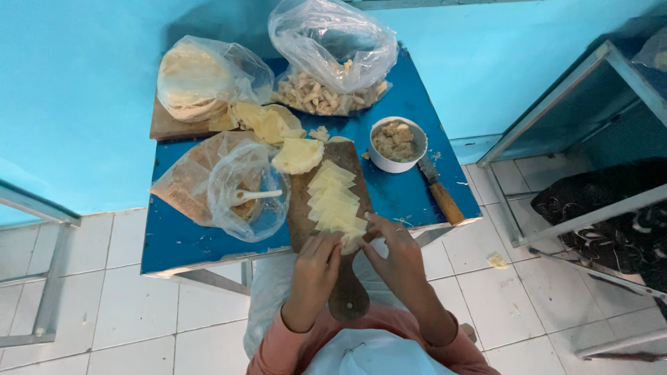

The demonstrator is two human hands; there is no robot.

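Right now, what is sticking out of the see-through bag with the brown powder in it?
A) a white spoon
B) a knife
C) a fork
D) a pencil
A: a white spoon lies in the open mouth of the clear bag of brown powder, left of the wooden board; the knife lies on the blue table, right of the white bowl.

Blue table [410, 198]: carries a white bowl [397, 144] of crumbly filling; a wooden-handled knife [439, 191] lies just right of it. At the rear, two clear bags hold flatbreads [191, 83] and pale chunks [326, 94]. A front-left bag [222, 184] holds brown powder and a white spoon [256, 196].
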